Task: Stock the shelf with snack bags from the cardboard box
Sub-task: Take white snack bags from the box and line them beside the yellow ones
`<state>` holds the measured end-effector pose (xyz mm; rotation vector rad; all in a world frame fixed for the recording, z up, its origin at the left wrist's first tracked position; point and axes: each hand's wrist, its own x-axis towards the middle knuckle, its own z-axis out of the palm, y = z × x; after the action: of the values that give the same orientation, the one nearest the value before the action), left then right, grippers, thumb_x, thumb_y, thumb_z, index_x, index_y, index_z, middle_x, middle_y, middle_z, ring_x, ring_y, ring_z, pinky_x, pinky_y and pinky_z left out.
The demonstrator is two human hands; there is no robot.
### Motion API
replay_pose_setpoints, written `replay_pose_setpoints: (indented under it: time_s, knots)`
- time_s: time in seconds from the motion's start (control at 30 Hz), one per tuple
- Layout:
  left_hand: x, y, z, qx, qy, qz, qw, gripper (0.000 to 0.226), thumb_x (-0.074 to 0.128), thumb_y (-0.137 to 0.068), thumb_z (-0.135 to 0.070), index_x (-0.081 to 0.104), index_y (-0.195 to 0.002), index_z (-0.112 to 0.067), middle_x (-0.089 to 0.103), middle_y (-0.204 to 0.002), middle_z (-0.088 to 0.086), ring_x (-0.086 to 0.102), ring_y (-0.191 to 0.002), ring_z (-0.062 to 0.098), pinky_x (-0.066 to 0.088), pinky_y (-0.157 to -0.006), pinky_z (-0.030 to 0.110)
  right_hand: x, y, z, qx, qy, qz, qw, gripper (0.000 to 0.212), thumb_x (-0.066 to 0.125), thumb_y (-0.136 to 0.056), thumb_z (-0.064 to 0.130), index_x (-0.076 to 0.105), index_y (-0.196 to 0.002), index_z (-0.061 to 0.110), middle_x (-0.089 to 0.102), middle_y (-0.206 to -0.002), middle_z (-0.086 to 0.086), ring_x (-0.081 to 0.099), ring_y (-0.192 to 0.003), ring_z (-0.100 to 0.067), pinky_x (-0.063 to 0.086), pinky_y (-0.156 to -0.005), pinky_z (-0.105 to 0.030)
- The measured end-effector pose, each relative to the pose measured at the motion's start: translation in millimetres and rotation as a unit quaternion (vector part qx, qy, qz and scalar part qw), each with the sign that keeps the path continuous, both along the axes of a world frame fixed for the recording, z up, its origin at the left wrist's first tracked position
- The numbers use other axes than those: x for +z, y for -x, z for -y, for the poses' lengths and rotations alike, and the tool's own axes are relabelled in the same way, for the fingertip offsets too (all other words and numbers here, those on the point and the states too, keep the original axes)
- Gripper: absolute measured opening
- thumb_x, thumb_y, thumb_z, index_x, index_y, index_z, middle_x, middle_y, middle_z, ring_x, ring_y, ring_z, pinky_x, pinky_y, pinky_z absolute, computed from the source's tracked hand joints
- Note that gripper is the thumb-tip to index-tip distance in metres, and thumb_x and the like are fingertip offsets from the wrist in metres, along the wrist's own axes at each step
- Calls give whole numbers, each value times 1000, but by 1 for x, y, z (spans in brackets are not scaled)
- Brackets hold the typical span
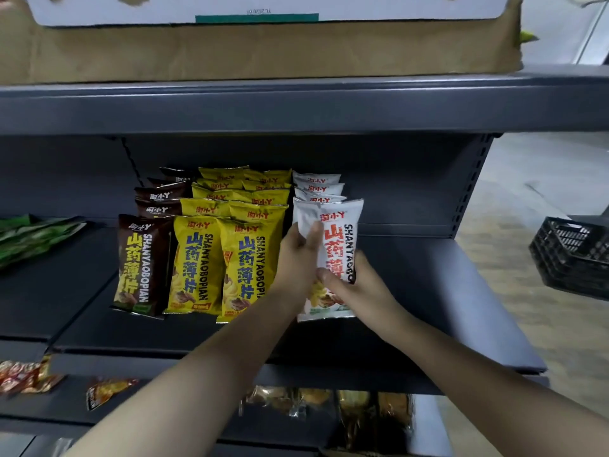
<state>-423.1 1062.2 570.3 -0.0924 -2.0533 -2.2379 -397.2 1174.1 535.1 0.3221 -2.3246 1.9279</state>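
A white snack bag (339, 225) with red lettering stands at the front of the white row on the dark shelf (445, 291). My left hand (298, 255) holds its upper left side, thumb across the front. My right hand (356, 285) grips its lower right part, thumb on the front. Several more white bags (318, 186) stand behind it. To the left are two rows of yellow bags (244, 268) and one row of brown bags (141, 265). A cardboard box (263, 51) sits on the shelf above.
Green bags (29, 235) lie at the far left of the shelf. The lower shelf holds mixed snack packets (108, 390). A black plastic crate (573, 255) stands on the floor to the right. Bare shelf surface lies right of the white row.
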Motion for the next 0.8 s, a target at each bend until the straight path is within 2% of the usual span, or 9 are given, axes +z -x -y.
replay_pose_setpoints:
  time_s: [0.13,0.23,0.37,0.47,0.53,0.57,0.63,0.73,0.8]
  knots:
    - [4,-3,5,0,-55,9,998,17,45,-99,-24,61,-96,-17,69,-89,2,68,-77,15,57,-70,30,-4,-2,-7,7,-41,56,998,31,70,-86,21,55,-113,21,67,-104,10,64,-92,3,50,-73,-11]
    - [0,-5,7,0,-41,9,999,16,44,-100,-25,57,-102,-16,67,-96,5,66,-87,20,55,-81,38,-8,-2,-4,-3,-42,69,997,28,73,-83,20,57,-105,24,69,-102,8,66,-93,-2,53,-78,-18]
    - [-22,-12,12,44,105,-37,993,20,52,-96,-28,43,-111,-19,60,-112,10,62,-104,23,54,-86,40,-18,-1,7,-30,-56,72,995,29,75,-80,26,56,-102,24,69,-96,10,66,-86,-1,50,-69,-15]
    - [-48,-16,19,36,267,-96,958,65,60,-88,-34,28,-141,-15,44,-135,8,42,-126,23,41,-103,42,-30,3,15,-69,-93,55,992,31,70,-84,26,53,-108,14,64,-93,8,62,-83,-2,44,-59,-10]
    - [-60,-17,20,22,339,-89,936,82,58,-90,-34,9,-150,-9,31,-146,11,28,-136,26,29,-112,43,-41,8,20,-109,-152,6,982,40,67,-86,24,49,-119,10,57,-107,-1,57,-101,-14,52,-75,-22]
    - [-64,-18,19,13,345,-84,935,85,56,-91,-36,3,-151,-9,26,-150,11,24,-140,25,25,-114,42,-46,11,22,-121,-187,-12,975,53,67,-86,25,43,-130,9,50,-117,-5,49,-111,-18,50,-86,-31]
    - [-69,-16,18,18,316,-95,944,87,50,-87,-47,1,-151,-16,25,-153,7,26,-141,21,28,-114,43,-45,13,26,-122,-208,-24,970,77,65,-84,35,25,-145,11,39,-128,-7,36,-118,-19,46,-95,-40]
    - [-77,-8,18,30,288,-88,953,82,44,-83,-53,3,-150,-28,32,-151,0,32,-139,15,33,-111,43,-40,14,29,-98,-154,-37,983,91,48,-74,63,18,-148,20,38,-131,1,36,-119,-11,44,-95,-31]
    - [-73,-10,17,28,286,-106,952,79,47,-88,-44,0,-150,-31,30,-152,-3,31,-139,13,33,-112,41,-37,15,27,-81,-137,-53,986,84,44,-75,65,21,-146,27,38,-128,6,38,-119,-5,42,-88,-19]
